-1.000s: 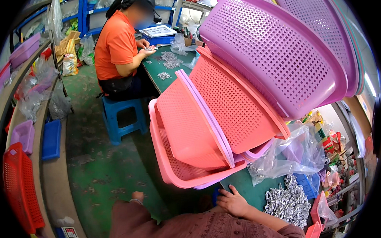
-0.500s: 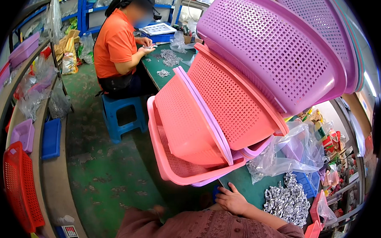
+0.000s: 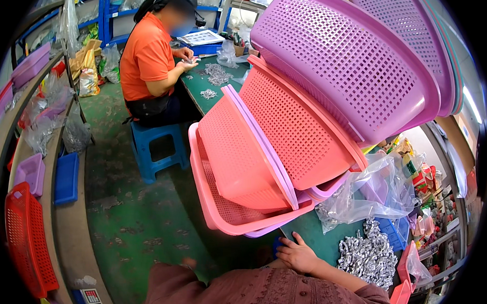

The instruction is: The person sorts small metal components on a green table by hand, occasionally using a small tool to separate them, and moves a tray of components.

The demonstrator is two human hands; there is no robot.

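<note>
My right hand (image 3: pixel 296 255) lies on the near edge of the green table (image 3: pixel 321 238), its thumb stretched out and its fingers laid flat, holding nothing I can see. Close to its forearm is a heap of small shiny silver metal pieces (image 3: pixel 368 258). Only a small blurred patch, apparently my left hand (image 3: pixel 189 263), shows beside my brown clothing at the lower middle; its fingers cannot be made out. Beyond my right hand, a pink basket (image 3: pixel 214 218) juts over the table edge, with another pink basket (image 3: pixel 243 157) tilted inside it.
Large purple baskets (image 3: pixel 354 65) lean over more pink ones. A clear plastic bag (image 3: pixel 371 183) and a blue tray (image 3: pixel 392 232) lie near the silver heap. Across the table, a person in orange (image 3: pixel 150 52) sits on a blue stool (image 3: pixel 158 149), handling small pieces. Shelves (image 3: pixel 69 226) line the left.
The patch that seems to be my left hand has shifted slightly left. My right hand stays in place on the table edge, and the baskets have not visibly been moved.
</note>
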